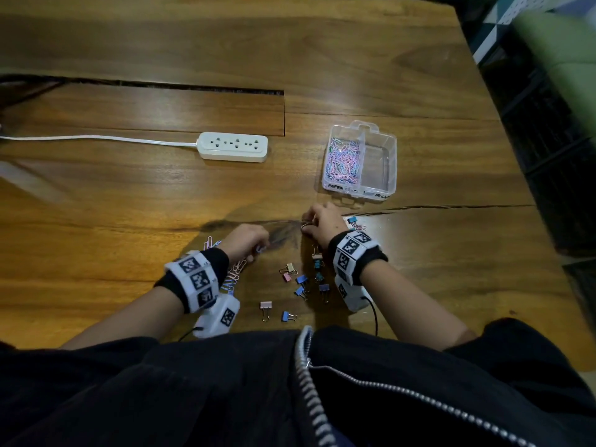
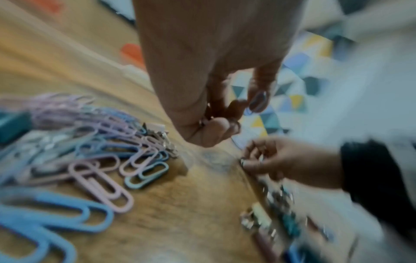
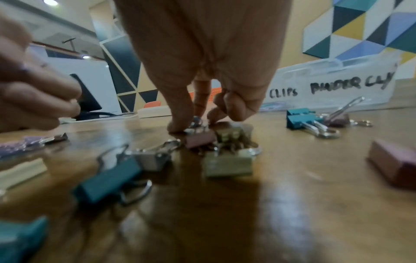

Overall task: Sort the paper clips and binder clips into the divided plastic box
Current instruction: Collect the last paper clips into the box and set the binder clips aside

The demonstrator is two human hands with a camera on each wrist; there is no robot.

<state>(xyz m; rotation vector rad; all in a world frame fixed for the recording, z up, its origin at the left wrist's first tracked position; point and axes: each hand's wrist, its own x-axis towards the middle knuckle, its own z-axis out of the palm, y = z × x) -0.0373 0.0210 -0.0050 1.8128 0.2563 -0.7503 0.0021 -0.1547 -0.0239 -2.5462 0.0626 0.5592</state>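
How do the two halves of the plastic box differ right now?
The left half of the box is heaped with pastel paper clips; the right half looks bare. The right half's front label reads roughly "binder clips"; the left half's ends in "clips". Both are clear and open-topped.

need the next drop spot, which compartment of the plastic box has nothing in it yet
The right compartment of the box, nearest the table's right edge, is bare; the left compartment is full of pastel paper clips.

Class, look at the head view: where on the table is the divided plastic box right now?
The divided plastic box sits on the wooden table, right of the white power strip and just beyond the right hand; its left compartment holds paper clips.
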